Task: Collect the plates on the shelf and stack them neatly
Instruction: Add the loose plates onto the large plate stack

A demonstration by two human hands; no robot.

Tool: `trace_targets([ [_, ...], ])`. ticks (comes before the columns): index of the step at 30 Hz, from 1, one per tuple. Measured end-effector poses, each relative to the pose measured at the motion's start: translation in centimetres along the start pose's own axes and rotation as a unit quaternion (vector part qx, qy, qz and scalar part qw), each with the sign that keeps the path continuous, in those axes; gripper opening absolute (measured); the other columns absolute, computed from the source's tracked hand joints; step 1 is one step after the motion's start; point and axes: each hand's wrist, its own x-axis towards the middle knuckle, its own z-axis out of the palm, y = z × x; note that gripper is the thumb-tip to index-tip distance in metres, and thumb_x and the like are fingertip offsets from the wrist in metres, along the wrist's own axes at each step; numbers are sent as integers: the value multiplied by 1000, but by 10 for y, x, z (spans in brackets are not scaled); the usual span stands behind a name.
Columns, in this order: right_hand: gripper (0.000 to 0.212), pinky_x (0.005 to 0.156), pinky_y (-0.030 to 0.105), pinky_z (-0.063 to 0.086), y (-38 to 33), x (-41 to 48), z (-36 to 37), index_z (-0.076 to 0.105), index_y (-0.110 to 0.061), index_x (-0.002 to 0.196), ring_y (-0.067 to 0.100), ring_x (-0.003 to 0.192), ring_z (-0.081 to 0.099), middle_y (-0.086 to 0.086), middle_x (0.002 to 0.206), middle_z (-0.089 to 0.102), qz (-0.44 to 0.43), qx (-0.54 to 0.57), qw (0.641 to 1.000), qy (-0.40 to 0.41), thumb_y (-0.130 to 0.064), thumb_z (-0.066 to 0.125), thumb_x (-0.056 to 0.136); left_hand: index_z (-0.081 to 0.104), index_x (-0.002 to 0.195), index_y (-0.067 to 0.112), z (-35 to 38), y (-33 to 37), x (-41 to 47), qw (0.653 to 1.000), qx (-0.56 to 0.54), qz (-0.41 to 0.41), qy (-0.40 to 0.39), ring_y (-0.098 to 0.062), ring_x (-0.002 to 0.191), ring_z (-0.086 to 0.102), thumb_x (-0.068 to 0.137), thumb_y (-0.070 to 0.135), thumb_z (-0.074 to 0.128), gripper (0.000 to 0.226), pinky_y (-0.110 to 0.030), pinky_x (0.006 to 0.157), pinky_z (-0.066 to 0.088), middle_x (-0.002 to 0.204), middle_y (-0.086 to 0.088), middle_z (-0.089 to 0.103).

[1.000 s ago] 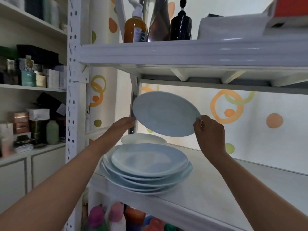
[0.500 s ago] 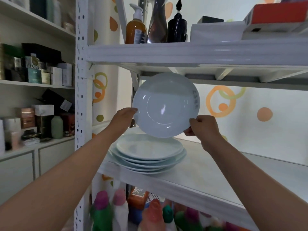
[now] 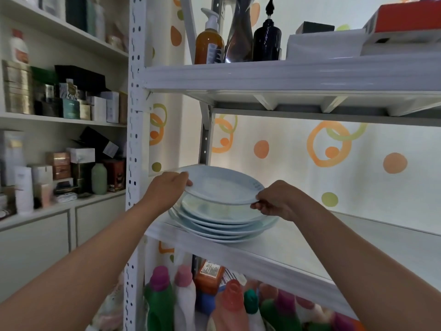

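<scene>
A pale blue plate (image 3: 220, 185) is held nearly flat just above a stack of several pale blue plates (image 3: 224, 223) on the white middle shelf (image 3: 310, 254). My left hand (image 3: 167, 187) grips the plate's left rim, thumb on top. My right hand (image 3: 276, 199) pinches its right rim from the front. The held plate's near edge hovers close over the stack; whether it touches is unclear.
The upper shelf (image 3: 286, 72) carries pump bottles (image 3: 210, 41) and boxes. Coloured detergent bottles (image 3: 167, 297) crowd the level below. A white perforated post (image 3: 133, 151) stands left of the stack. Cupboard shelves with boxes (image 3: 59, 103) lie farther left.
The plate was held up and tilted on edge facing me; both hands have lowered it and laid it nearly flat over the stack.
</scene>
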Motion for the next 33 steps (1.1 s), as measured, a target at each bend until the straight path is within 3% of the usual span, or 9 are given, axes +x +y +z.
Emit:
trace_targets([
  [5, 22, 39, 16, 27, -5, 0, 3, 55, 10, 101, 9, 29, 35, 12, 63, 65, -11, -143, 990, 17, 3, 45, 83, 71, 94, 16, -3, -12, -4, 1000, 21, 12, -14, -21, 100, 56, 100, 32, 30, 44, -30, 86, 36, 107, -5, 63],
  [10, 10, 40, 16, 28, -1, 0, 9, 58, 2, 82, 11, 33, 36, 14, 76, 74, -22, -231, 973, 7, -3, 49, 80, 73, 98, 15, -6, -21, -3, 997, 33, -17, -69, -17, 100, 53, 100, 36, 27, 51, -31, 88, 34, 105, 1, 57],
  [12, 10, 40, 16, 31, 1, 0, 10, 60, 0, 78, 11, 37, 39, 12, 80, 75, -42, -273, 961, 18, -6, 52, 78, 75, 87, 20, -10, -31, -1, 996, -33, -48, -70, -16, 91, 56, 99, 39, 31, 50, -32, 83, 38, 97, -1, 61],
  [15, 22, 47, 17, 38, 5, 2, 10, 68, 2, 90, 12, 50, 49, 9, 79, 74, -83, -322, 942, 41, -11, 56, 78, 73, 74, 20, -13, -35, 1, 993, -86, -64, -53, -16, 68, 48, 99, 36, 35, 49, -26, 65, 39, 75, -5, 56],
  [20, 22, 67, 25, 46, 6, 12, 2, 71, -2, 90, 26, 82, 67, 15, 86, 72, -128, -261, 950, 113, -16, 63, 75, 71, 81, 21, -17, -34, 10, 995, -76, -62, -15, -23, 71, 54, 93, 37, 36, 40, -30, 63, 41, 74, -13, 56],
  [23, 19, 69, 27, 47, 8, 18, -5, 72, -3, 85, 28, 85, 66, 14, 88, 73, -145, -216, 955, 140, -13, 60, 74, 69, 86, 23, -13, -32, 17, 998, -46, -43, 1, -23, 81, 56, 96, 34, 31, 41, -33, 71, 41, 72, -6, 57],
  [25, 21, 69, 27, 46, 11, 24, -9, 71, 0, 85, 31, 87, 66, 15, 89, 73, -151, -185, 959, 153, -12, 58, 74, 69, 90, 20, -9, -31, 23, 998, -48, -33, 10, -21, 78, 52, 97, 32, 30, 42, -34, 73, 39, 72, -5, 53],
  [29, 10, 70, 27, 43, 17, 39, -19, 68, -13, 75, 23, 80, 59, 3, 77, 66, -159, -109, 964, 182, -16, 59, 77, 68, 84, 20, -1, -44, 35, 986, -149, -61, 43, -19, 66, 43, 95, 32, 36, 36, -31, 61, 35, 76, -7, 48],
  [33, 9, 56, 26, 40, 31, 67, -32, 67, -17, 68, 18, 57, 49, 1, 61, 60, -133, -7, 973, 189, -17, 61, 76, 68, 86, 20, 9, -63, 50, 964, -230, -130, 38, -21, 71, 45, 94, 31, 36, 36, -28, 61, 37, 81, -8, 52],
])
